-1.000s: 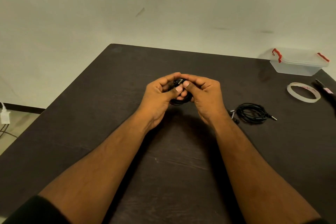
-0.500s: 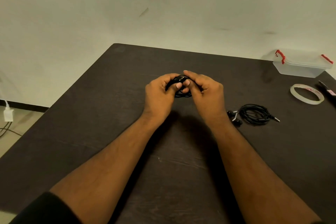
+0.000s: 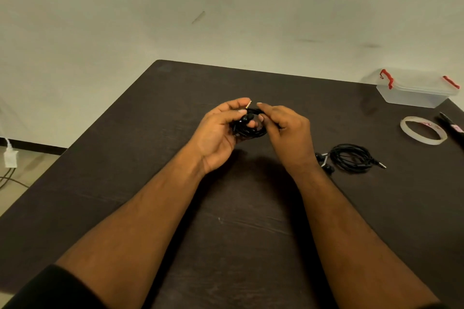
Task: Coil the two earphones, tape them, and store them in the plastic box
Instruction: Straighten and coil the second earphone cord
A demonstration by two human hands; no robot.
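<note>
A black earphone coil (image 3: 248, 126) is held above the middle of the dark table (image 3: 150, 158). My left hand (image 3: 221, 133) cups it from the left, palm turned up, with the metal plug sticking out by the fingertips. My right hand (image 3: 286, 130) pinches the coil's right side. A second black earphone (image 3: 350, 158) lies loosely coiled on the table to the right of my right wrist, its earbuds on the left and its plug on the right. A roll of clear tape (image 3: 423, 130) lies flat further right. The clear plastic box (image 3: 416, 90) with red latches stands shut at the far right corner.
A black pen-like tool (image 3: 452, 128) lies at the right edge beside the tape. A white charger with cables (image 3: 10, 157) hangs off the wall at floor level on the left. The table's far edge meets a pale wall.
Both hands have opened somewhat around the coil. My left palm has turned upward and the plug now shows at its fingertips; the right hand has shifted slightly right.
</note>
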